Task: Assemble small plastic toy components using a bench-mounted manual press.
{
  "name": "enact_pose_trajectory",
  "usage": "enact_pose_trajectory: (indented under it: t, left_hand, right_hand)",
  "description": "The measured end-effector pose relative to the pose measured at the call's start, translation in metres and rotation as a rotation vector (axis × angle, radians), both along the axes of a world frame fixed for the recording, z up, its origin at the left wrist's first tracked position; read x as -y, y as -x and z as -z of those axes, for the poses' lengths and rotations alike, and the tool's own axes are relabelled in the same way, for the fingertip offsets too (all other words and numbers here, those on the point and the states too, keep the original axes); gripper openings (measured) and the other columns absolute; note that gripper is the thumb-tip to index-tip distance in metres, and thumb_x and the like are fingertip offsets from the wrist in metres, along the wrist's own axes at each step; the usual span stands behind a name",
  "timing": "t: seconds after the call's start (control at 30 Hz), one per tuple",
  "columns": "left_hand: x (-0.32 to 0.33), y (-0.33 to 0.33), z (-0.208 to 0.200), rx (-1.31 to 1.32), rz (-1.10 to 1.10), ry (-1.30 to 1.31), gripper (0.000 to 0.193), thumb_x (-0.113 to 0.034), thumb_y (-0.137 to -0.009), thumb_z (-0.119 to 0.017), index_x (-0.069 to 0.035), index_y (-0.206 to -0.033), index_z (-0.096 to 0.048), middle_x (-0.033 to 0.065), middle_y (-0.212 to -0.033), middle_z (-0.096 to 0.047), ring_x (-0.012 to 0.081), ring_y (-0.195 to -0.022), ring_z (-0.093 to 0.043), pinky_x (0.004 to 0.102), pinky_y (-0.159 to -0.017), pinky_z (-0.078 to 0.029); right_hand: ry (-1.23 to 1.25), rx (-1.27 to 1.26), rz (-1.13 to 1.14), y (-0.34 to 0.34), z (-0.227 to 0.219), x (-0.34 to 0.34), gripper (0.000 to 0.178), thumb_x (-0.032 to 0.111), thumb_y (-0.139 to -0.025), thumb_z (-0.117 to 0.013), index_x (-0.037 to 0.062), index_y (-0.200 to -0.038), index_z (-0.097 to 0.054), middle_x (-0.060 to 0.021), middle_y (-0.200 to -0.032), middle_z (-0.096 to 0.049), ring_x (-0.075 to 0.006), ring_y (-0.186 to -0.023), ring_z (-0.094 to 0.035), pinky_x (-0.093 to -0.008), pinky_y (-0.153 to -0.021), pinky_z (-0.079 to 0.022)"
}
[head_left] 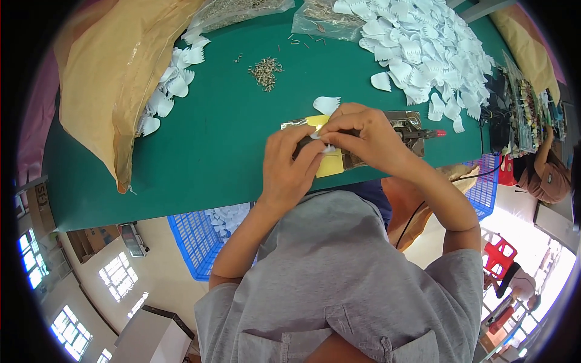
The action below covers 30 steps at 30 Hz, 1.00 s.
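My left hand (289, 162) and my right hand (368, 138) meet over a yellow pad (330, 166) near the table's front edge. Both are closed in a pinch on a small white plastic piece (328, 149), mostly hidden by the fingertips. Just beyond them lies a loose white plastic piece with a toothed edge (327, 105). The pad rests on a flat fixture wrapped in brown tape (410, 118). To the right of my right hand, a dark tool with a red end (437, 134) lies across that fixture.
A large heap of white toothed pieces (423, 51) covers the back right. A small pile of metal fasteners (265, 74) sits at the back middle. On the left, a tan sack (121, 66) spills more pieces. Blue baskets (192, 242) stand below the green table (206, 163); people are at the right.
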<state>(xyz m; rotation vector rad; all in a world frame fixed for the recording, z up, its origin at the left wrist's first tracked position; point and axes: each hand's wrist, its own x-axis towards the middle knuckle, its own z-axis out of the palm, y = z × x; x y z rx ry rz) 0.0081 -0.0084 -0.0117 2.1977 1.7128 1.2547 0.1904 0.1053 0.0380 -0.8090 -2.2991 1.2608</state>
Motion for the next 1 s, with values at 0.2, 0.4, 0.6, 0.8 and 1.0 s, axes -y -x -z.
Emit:
enact_pose_trajectory:
  t: [0.2,0.4,0.6,0.8,1.0]
  left_hand:
    - [0.004,-0.002,0.008,0.341,-0.004,0.166,0.074,-0.001,-0.079,-0.087,-0.007,-0.143,-0.052,0.0131,-0.125,-0.071,0.0300,-0.115,-0.067,0.0398,-0.097,-0.054]
    - [0.005,-0.002,0.009,0.385,0.007,0.207,0.074,-0.004,-0.080,-0.085,-0.009,-0.146,-0.052,0.0093,-0.124,-0.073,0.0329,-0.114,-0.066,0.0443,-0.098,-0.051]
    - [0.004,-0.001,0.014,0.449,0.037,0.227,0.073,-0.003,-0.081,-0.084,-0.009,-0.146,-0.052,0.0090,-0.125,-0.072,0.0326,-0.113,-0.066,0.0440,-0.097,-0.051]
    - [0.005,-0.002,0.013,0.495,0.045,0.239,0.075,-0.004,-0.081,-0.085,-0.009,-0.148,-0.051,0.0095,-0.126,-0.071,0.0324,-0.114,-0.064,0.0434,-0.099,-0.050]
    - [0.004,-0.001,0.014,0.494,0.037,0.238,0.078,-0.005,-0.081,-0.086,-0.009,-0.150,-0.050,0.0111,-0.129,-0.068,0.0331,-0.117,-0.061,0.0436,-0.102,-0.048]
  right_hand:
    - [-0.342,0.032,-0.102,0.000,-0.010,-0.002,0.010,0.006,-0.087,-0.077,0.0046,-0.098,-0.076,-0.0070,-0.096,-0.070,-0.0266,-0.091,-0.063,-0.0361,-0.081,-0.049]
    - [-0.576,0.228,-0.206,0.009,-0.021,0.004,0.007,0.009,-0.089,-0.075,0.0051,-0.095,-0.074,-0.0059,-0.091,-0.066,-0.0264,-0.089,-0.062,-0.0379,-0.080,-0.048]
    - [-0.337,0.107,-0.151,0.000,-0.006,-0.001,0.009,0.009,-0.089,-0.075,0.0039,-0.096,-0.073,-0.0074,-0.093,-0.066,-0.0284,-0.087,-0.062,-0.0399,-0.077,-0.050]
    - [-0.454,0.045,-0.042,-0.004,-0.012,0.019,0.013,0.011,-0.085,-0.077,0.0073,-0.093,-0.068,-0.0052,-0.092,-0.064,-0.0276,-0.091,-0.063,-0.0396,-0.077,-0.048]
    - [-0.733,0.080,-0.043,-0.004,0.000,0.026,0.019,0.008,-0.077,-0.079,0.0086,-0.090,-0.066,-0.0046,-0.094,-0.061,-0.0249,-0.092,-0.062,-0.0395,-0.078,-0.047]
